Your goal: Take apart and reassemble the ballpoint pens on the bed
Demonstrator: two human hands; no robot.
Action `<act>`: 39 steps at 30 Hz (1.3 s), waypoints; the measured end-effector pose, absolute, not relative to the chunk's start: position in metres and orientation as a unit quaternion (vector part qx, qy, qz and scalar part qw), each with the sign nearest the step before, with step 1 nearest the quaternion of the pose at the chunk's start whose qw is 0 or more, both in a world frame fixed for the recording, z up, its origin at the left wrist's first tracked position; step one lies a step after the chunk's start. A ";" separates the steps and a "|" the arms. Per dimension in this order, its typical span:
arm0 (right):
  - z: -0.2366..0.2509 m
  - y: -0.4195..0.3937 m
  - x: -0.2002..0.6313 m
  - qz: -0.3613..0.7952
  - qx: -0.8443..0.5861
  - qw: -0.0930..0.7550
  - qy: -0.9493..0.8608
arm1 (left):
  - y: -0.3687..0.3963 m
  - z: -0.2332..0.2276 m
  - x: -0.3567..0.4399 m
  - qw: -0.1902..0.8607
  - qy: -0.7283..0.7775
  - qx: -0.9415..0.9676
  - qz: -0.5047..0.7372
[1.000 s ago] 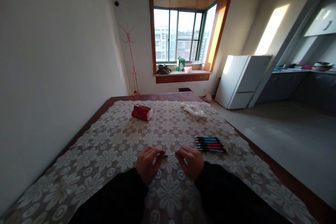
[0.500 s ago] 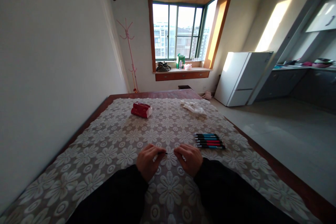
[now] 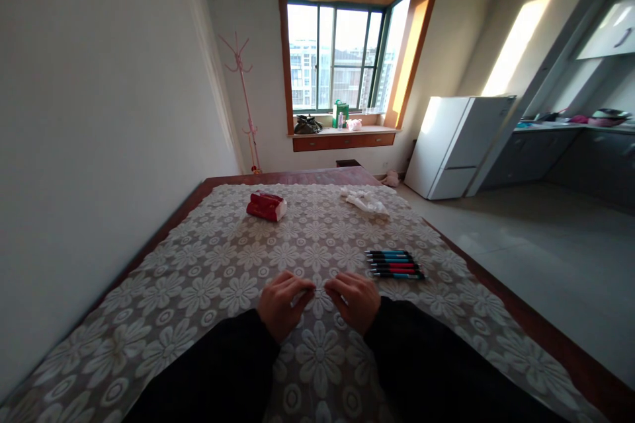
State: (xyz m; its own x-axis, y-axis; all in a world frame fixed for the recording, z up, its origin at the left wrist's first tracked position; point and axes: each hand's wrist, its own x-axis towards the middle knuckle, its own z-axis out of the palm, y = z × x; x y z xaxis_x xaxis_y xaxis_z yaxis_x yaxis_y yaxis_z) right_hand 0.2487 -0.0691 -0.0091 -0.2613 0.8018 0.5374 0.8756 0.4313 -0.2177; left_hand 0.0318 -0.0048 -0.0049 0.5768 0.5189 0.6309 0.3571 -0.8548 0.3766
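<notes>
Low over the middle of the patterned tablecloth, my left hand [image 3: 284, 301] and my right hand [image 3: 356, 299] face each other, fingertips pinched closed. A thin pale rod, which looks like a pen refill [image 3: 320, 289], bridges the narrow gap between them. Most of it is hidden by the fingers, and both hands grip it. Just beyond my right hand, several pens [image 3: 395, 265] lie side by side in a row. Their barrels are black with blue or red, and their tips point left.
The lace tablecloth [image 3: 198, 291] covers a dark red wooden table [image 3: 540, 317]. Toward the far side lie a red tissue pack [image 3: 266, 205] on the left and a crumpled white plastic bag [image 3: 366, 202] on the right. A wall [image 3: 99, 112] runs along the left.
My hands have come slightly closer together, so less of the thin rod shows between them. The dark piece seen at my left fingertips is now hardly visible. The pens have not moved.
</notes>
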 end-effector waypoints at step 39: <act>-0.003 -0.069 0.253 0.004 -0.614 0.232 -0.754 | -0.004 -0.004 0.033 0.068 0.348 0.890 0.288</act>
